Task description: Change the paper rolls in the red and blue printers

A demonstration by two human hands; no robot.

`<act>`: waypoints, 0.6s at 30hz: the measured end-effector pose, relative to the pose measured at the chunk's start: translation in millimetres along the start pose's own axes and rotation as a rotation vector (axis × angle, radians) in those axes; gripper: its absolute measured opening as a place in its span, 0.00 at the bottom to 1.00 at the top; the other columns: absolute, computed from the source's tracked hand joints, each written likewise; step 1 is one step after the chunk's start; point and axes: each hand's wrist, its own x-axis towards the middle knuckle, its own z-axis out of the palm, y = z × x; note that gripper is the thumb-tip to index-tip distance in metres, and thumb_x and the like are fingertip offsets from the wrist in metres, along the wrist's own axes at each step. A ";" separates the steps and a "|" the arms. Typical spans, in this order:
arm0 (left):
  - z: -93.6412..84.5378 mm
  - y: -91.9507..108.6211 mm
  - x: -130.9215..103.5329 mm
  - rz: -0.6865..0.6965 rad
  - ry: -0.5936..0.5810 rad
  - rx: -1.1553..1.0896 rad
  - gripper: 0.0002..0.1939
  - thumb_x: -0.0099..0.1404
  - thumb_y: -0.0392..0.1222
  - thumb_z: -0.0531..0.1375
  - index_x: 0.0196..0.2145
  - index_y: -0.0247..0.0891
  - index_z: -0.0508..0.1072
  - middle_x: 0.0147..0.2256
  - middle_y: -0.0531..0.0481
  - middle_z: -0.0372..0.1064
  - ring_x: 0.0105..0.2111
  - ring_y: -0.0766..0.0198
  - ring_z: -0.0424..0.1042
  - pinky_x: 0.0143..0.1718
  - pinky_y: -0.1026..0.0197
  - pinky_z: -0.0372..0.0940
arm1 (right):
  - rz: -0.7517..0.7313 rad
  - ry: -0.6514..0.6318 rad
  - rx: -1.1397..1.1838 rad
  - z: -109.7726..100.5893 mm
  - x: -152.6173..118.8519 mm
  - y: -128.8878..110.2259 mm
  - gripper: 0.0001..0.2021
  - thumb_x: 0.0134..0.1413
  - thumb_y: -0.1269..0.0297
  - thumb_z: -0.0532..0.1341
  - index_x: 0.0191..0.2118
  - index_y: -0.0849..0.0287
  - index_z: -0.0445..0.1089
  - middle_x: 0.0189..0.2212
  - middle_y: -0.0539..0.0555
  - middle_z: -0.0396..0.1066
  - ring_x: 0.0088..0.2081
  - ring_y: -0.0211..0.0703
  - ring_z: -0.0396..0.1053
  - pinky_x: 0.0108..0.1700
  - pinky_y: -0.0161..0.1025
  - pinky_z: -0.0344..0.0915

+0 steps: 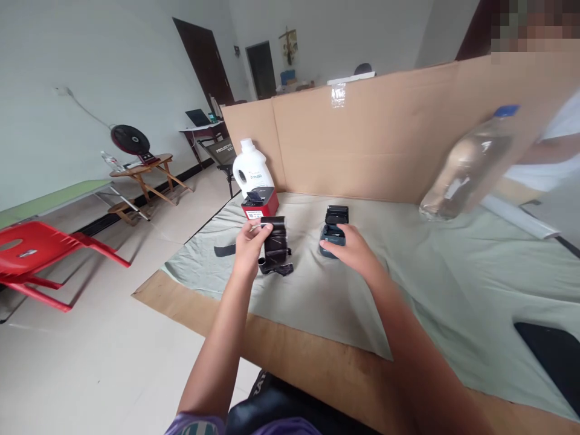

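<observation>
My left hand [250, 244] is closed on a glossy black film roll [275, 241], a dark strip with a rolled top edge, its loose lower end close to the cloth. A small dark blue-grey box with a raised black lid [331, 246] stands on the cloth to the right. My right hand [356, 249] grips its near right side, thumb and fingers around it; the box's inside is partly hidden. Behind the film stands a red box [267, 202] with a black piece on top. A flat black strip [225, 251] lies left of my left hand.
The pale green cloth [312, 308] covers a wooden board [181, 302]. Behind stand a white jug [254, 169] and a cardboard wall [353, 139]. To the right are a large clear bottle [471, 163], a black phone-like slab [553, 356] and another person's arm [553, 150].
</observation>
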 end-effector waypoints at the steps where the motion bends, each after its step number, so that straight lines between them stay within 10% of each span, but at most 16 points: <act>1: 19.0 0.2 -2.6 -0.033 -0.053 -0.043 0.29 0.49 0.57 0.73 0.42 0.39 0.70 0.32 0.52 0.76 0.32 0.62 0.76 0.38 0.60 0.69 | -0.015 -0.055 0.106 -8.4 -0.7 -7.0 0.30 0.53 0.46 0.65 0.59 0.54 0.68 0.59 0.61 0.69 0.56 0.56 0.70 0.53 0.47 0.68; 8: 108.5 -39.9 -31.0 -0.199 -0.283 -0.269 0.29 0.49 0.55 0.74 0.42 0.37 0.71 0.29 0.51 0.78 0.28 0.63 0.77 0.33 0.63 0.70 | -0.111 -0.151 0.504 -36.3 0.1 -9.9 0.17 0.57 0.54 0.63 0.50 0.56 0.74 0.42 0.54 0.78 0.45 0.47 0.75 0.50 0.44 0.70; 18: 126.3 -105.9 -71.3 -0.261 -0.346 -0.235 0.39 0.54 0.53 0.72 0.59 0.41 0.63 0.31 0.52 0.78 0.29 0.61 0.78 0.34 0.59 0.72 | -0.011 0.025 0.338 -26.5 21.0 46.8 0.15 0.49 0.53 0.65 0.37 0.59 0.76 0.33 0.53 0.76 0.35 0.45 0.71 0.43 0.44 0.68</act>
